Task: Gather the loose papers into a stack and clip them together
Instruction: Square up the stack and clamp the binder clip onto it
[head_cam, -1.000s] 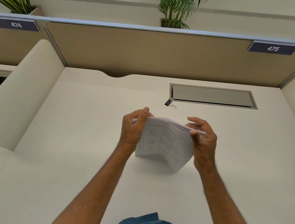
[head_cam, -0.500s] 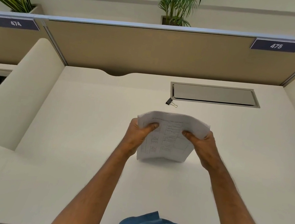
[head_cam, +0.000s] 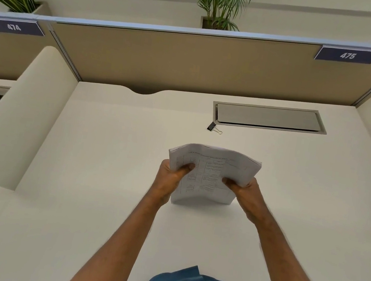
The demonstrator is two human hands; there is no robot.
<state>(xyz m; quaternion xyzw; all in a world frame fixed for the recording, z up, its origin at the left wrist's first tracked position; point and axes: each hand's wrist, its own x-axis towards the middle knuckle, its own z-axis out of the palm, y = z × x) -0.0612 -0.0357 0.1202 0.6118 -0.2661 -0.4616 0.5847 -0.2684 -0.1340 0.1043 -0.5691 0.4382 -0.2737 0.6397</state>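
A stack of white printed papers (head_cam: 211, 170) stands nearly upright with its lower edge on the white desk (head_cam: 103, 176), its printed face towards me and bowed in the middle. My left hand (head_cam: 170, 178) grips its left side, thumb on the front. On the right side, my right hand (head_cam: 243, 191) holds it the same way. A small black binder clip (head_cam: 212, 127) with wire handles lies on the desk beyond the papers, apart from both hands.
A grey metal cable hatch (head_cam: 268, 117) is set into the desk behind the clip. A tan partition (head_cam: 190, 62) closes the back, and rounded white dividers (head_cam: 25, 106) stand at both sides. Potted plants sit beyond the partition.
The stack has tipped from a flatter, tilted hold to nearly upright facing me. Both hands have slid from its top edge down to its sides.
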